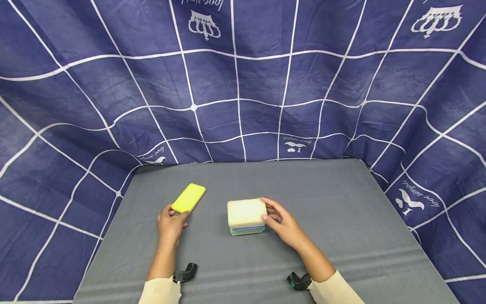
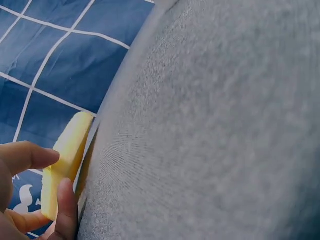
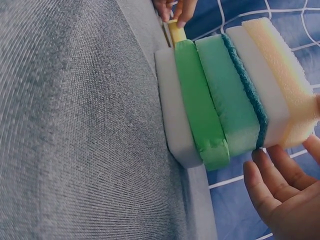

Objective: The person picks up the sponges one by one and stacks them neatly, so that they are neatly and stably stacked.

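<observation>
My left hand (image 1: pixel 170 226) pinches the near end of a bright yellow sponge (image 1: pixel 189 197) at the left of the table. In the left wrist view, thumb and fingers hold its edges, with a narrow dark gap between it and the cloth. Right of centre, my right hand (image 1: pixel 285 228) pinches the right side of a cream sponge (image 1: pixel 246 212) atop a stack. Below it, the right wrist view shows a white block (image 3: pixel 257 85), a teal sponge (image 3: pixel 225 95) with a dark scouring layer, a green sponge (image 3: pixel 200 105) and a white bottom block (image 3: pixel 175 110).
Grey cloth covers the table (image 1: pixel 322 198). Behind it and along both sides hangs a blue curtain (image 1: pixel 262 80) with white grid lines. Black bands (image 1: pixel 185 273) sit at both wrists, beside cream sleeves (image 1: pixel 161 290).
</observation>
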### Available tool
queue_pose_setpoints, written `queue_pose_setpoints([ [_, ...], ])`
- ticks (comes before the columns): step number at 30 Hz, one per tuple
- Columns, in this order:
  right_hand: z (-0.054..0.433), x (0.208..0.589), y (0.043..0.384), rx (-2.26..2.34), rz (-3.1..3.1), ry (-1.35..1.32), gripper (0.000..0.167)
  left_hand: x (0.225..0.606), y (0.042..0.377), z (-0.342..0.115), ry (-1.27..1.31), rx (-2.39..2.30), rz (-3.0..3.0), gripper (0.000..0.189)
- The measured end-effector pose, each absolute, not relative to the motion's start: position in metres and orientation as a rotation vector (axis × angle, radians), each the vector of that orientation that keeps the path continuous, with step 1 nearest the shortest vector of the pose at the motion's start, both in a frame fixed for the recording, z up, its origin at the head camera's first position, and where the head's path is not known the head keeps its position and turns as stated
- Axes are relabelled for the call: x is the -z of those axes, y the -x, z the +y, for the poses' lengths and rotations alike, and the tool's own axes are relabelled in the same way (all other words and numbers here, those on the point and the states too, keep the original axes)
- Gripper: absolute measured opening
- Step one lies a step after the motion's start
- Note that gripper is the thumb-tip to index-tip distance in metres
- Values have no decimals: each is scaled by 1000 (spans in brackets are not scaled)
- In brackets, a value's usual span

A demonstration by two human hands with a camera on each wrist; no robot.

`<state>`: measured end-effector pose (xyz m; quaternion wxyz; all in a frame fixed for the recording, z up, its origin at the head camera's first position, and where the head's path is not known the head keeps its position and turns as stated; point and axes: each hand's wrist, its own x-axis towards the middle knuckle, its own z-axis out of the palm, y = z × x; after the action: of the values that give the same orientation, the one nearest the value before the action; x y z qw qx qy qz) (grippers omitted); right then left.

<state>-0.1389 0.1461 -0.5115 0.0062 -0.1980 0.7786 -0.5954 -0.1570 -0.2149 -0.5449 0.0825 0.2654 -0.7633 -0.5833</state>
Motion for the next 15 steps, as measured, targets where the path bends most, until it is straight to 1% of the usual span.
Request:
queue_pose_setpoints([
  [6, 146, 512, 138, 1896, 2415, 667, 52, 537, 150, -214, -723, 1805, -2284, 75],
  [15, 146, 512, 138, 1906, 2408, 697, 52, 512, 140, -208, -661, 1825, -2321, 73],
])
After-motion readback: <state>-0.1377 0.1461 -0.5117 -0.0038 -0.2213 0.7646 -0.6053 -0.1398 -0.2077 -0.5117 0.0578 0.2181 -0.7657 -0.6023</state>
